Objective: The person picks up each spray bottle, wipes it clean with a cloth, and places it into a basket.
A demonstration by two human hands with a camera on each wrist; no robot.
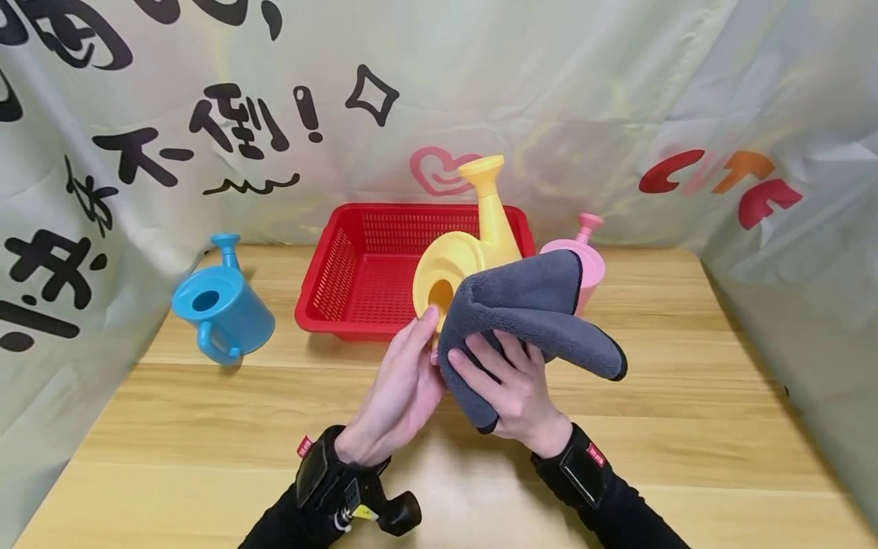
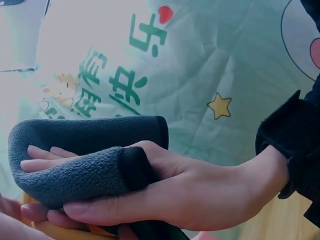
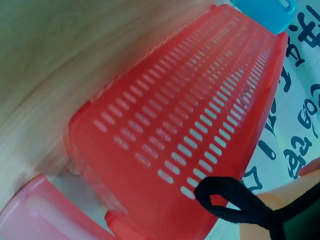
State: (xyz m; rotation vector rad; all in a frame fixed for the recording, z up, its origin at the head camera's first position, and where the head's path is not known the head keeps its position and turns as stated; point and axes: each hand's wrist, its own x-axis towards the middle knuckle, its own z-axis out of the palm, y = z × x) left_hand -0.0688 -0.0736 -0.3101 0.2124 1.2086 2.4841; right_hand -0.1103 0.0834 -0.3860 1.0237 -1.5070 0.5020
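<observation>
A yellow watering can (image 1: pixel 446 259), tilted with its spout up, is held over the front of the red basket (image 1: pixel 318 316). My left hand (image 1: pixel 405 389) grips it from the left, thumb near the can's opening. My right hand (image 1: pixel 507 389) holds a folded grey cloth (image 1: pixel 521 293) with black edging against the can's right side. In the left wrist view, the right hand's fingers (image 2: pixel 45 162) lie in the fold of the cloth (image 2: pixel 90 175). The cloth hides much of the can's lower part. In the right wrist view, a black loop (image 3: pixel 227 187) hangs beside the can.
On the wooden table, a blue watering can (image 1: pixel 229 305) stands left of the basket. A pink watering can (image 1: pixel 593 267) stands to the right, partly behind the cloth. A pale printed sheet (image 1: pixel 583 91) walls the table's back and sides.
</observation>
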